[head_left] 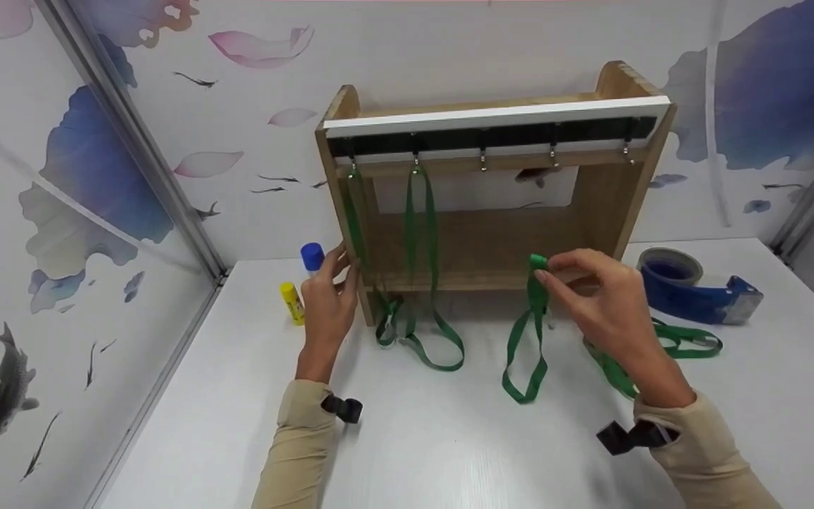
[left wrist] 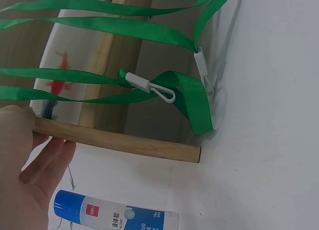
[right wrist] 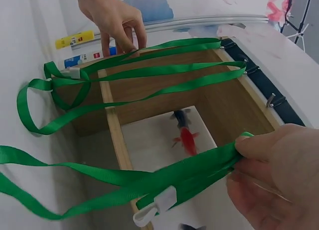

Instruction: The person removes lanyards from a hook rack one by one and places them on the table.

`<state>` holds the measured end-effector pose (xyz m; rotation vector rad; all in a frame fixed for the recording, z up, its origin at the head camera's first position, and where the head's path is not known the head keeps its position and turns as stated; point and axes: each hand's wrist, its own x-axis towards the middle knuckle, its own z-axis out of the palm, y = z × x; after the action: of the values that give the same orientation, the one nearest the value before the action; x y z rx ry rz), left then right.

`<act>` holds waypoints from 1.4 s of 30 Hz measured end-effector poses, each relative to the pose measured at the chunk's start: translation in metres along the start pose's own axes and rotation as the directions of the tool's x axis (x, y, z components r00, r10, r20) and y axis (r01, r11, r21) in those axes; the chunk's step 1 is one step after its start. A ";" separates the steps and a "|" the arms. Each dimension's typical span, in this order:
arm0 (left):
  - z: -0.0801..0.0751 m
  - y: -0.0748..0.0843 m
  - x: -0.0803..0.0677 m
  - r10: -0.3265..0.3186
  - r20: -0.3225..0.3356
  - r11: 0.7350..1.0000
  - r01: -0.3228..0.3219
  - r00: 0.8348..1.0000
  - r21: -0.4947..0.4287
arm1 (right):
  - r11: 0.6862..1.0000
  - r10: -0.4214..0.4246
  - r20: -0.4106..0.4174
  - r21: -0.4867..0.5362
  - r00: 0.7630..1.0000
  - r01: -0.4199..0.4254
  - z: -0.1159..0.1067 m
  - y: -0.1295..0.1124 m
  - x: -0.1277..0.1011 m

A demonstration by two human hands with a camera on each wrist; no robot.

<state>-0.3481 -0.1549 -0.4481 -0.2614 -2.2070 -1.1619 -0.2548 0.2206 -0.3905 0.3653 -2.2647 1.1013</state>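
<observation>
One white tabletop (head_left: pixel 435 452) bears the whole setup, and at its far side stands a wooden rack (head_left: pixel 499 240), with a black strip (head_left: pixel 520 134) across its upper front. My left hand (head_left: pixel 333 297) grips the rack's left side panel by its edge. My right hand (head_left: pixel 612 290) pinches the top of a green lanyard (head_left: pixel 538 297) between thumb and fingertips, in front of the rack's right half and lower than the strip; its loop dangles below my fingers. To the right of the rack sits a blue tape dispenser (head_left: pixel 697 300), and near it lies a loose lanyard (head_left: pixel 693 348), partly hidden behind my wrist. Two hung lanyards (head_left: pixel 433 247) drop from the two leftmost hooks (head_left: pixel 415 168). Left of the rack, just beside my left hand, stand a blue-capped glue bottle (left wrist: pixel 117 212) and a smaller yellow glue stick (head_left: pixel 292 304). A white clip (right wrist: pixel 162 202) shows on the lanyard I hold.
</observation>
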 end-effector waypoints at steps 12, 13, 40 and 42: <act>0.001 -0.001 0.000 0.001 -0.001 1.000 -0.001 1.000 0.006 | 0.996 0.020 0.007 0.092 1.000 -0.021 0.000 0.007 0.002; 0.001 -0.001 0.000 0.003 -0.001 1.000 -0.003 1.000 0.008 | 0.994 0.026 0.006 0.102 1.000 -0.026 0.001 0.007 0.002; 0.000 0.001 -0.001 0.001 0.002 1.000 -0.001 1.000 0.007 | 0.963 0.202 0.468 0.068 0.860 -0.263 0.003 0.029 -0.015; 0.000 0.001 -0.002 -0.003 0.002 1.000 0.003 1.000 0.011 | 0.972 0.191 0.527 0.014 0.828 -0.233 0.006 0.034 -0.019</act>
<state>-0.3461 -0.1541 -0.4484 -0.2550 -2.2151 -1.1515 -0.2586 0.2363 -0.4258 0.5036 -2.8035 1.3315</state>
